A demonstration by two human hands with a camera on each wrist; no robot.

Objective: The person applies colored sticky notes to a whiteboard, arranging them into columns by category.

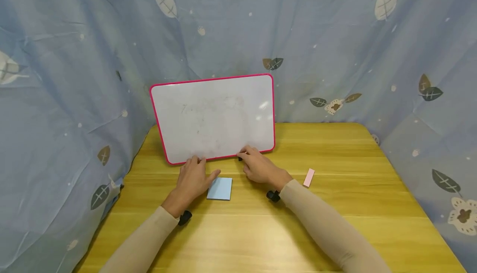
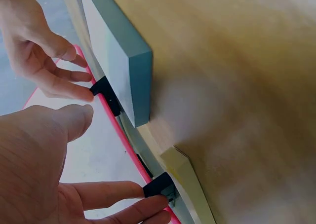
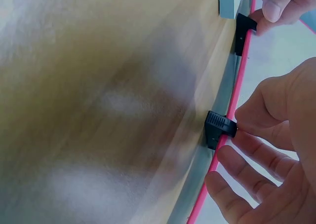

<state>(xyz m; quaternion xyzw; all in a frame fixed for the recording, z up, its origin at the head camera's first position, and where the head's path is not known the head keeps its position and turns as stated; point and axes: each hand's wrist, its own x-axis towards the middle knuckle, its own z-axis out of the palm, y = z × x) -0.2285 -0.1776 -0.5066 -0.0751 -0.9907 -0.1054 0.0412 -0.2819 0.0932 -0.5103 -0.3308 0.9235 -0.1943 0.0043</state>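
Observation:
A whiteboard (image 1: 216, 118) with a pink frame stands tilted on the table. Two black clips sit at its lower edge. My right hand (image 1: 260, 168) pinches one clip (image 3: 219, 129) between thumb and index finger, its other fingers spread along the frame. At the lower left of the board, my left hand (image 1: 191, 178) touches the other clip (image 2: 160, 185) with its extended fingers, the thumb standing apart. Near the left thumb lies a light blue square pad of notes (image 1: 220, 189), whose thickness shows in the left wrist view.
A small pink strip-shaped block (image 1: 309, 178) lies on the wooden table (image 1: 335, 149), right of the right hand. Blue curtains (image 1: 320, 29) with leaf prints hang behind the board and at both sides. Each wrist wears a dark camera.

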